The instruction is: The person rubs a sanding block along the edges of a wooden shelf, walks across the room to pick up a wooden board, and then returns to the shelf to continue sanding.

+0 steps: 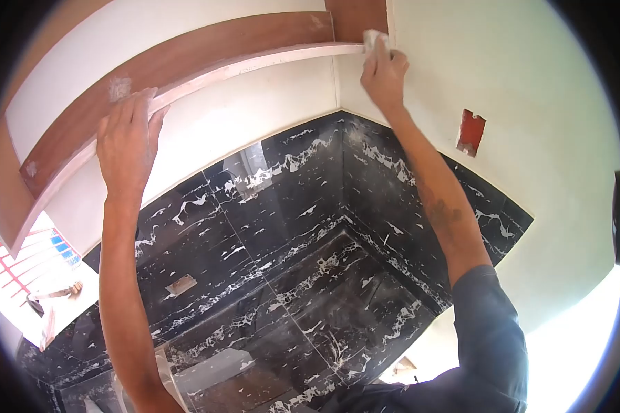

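Overhead along the wall runs a brown wooden board [255, 34] with a pale, whitish lower edge [255, 63]. My left hand [126, 138] grips this edge, fingers up over the brown face and thumb at the underside. At the board's far right end, close to the corner, my right hand [384, 77] pinches a small whitish folded piece of what looks like sandpaper [375, 40]. It sits against the end of the pale edge. Whitish dusty patches mark the brown face beside my left fingers.
Black tiles with white veins [282, 227] cover the lower walls and the counter [255, 358]. A red recessed wall box [471, 133] is at the right, and a tile cutout [182, 285] is at lower left. A window with red bars [21, 265] has tools on its sill.
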Tool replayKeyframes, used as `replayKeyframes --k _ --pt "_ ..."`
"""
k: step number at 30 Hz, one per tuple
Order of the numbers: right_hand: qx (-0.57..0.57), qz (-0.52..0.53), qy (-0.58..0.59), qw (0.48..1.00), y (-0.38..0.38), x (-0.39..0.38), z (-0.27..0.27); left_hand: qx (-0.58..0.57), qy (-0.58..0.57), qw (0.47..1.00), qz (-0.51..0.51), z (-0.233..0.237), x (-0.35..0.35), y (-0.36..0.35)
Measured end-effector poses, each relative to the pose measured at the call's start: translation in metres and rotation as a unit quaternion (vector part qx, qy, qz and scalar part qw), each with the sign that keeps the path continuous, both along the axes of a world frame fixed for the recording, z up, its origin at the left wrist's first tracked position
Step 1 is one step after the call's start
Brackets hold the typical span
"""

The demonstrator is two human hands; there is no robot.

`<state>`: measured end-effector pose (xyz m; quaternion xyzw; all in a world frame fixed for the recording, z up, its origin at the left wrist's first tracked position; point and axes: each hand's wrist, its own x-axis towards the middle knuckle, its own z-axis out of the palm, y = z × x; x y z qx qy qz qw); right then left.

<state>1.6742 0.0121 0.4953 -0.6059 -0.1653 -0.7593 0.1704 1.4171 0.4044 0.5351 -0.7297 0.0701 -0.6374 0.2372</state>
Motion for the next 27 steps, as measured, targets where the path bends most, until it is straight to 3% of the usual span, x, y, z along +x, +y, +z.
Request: replayKeyframes --k 1,4,9,12,13,16,17,20,21,25,27 --pt "0.046 0.015 0.039 0.998 -0.001 0.007 0.009 0.005 0.0 1.0 -0.006 -0.001 0.001 0.001" --pt "-0.04 0.057 -0.071 0.995 0.034 -0.019 0.005 0.01 -0.005 1.0 -0.011 0.001 0.0 0.0" --pt "0.009 0.044 0.01 0.999 0.017 -0.004 0.025 -0.008 0.008 1.0 0.006 0.002 -0.002 -0.003" --pt "0.026 0.045 -0.035 0.998 0.03 -0.009 0.01 -0.011 0.006 1.0 0.0 -0.001 -0.003 -0.003" --pt "-0.028 0.062 -0.041 0.997 0.032 -0.02 -0.006 -0.003 0.003 1.0 -0.005 0.001 -0.002 -0.003" --pt "-0.034 0.056 -0.049 0.997 0.009 0.003 0.001 0.009 -0.009 1.0 0.006 0.0 0.0 -0.001" --pt "0.023 0.054 -0.006 0.998 0.01 0.006 0.01 0.008 -0.004 1.0 0.004 -0.002 0.0 -0.001" --pt "-0.003 0.038 -0.032 0.999 0.035 -0.014 -0.01 0.0 -0.001 1.0 -0.004 0.001 0.0 0.0" --pt "-0.05 0.098 -0.053 0.993 0.024 -0.012 -0.01 -0.006 0.002 1.0 -0.003 0.001 0.0 0.0" --pt "0.09 0.087 0.074 0.989 0.016 -0.003 0.019 0.007 -0.016 1.0 -0.009 -0.001 0.002 0.001" --pt "0.105 0.111 0.141 0.978 0.003 -0.014 0.022 0.006 -0.012 1.0 -0.009 -0.001 0.002 0.0"
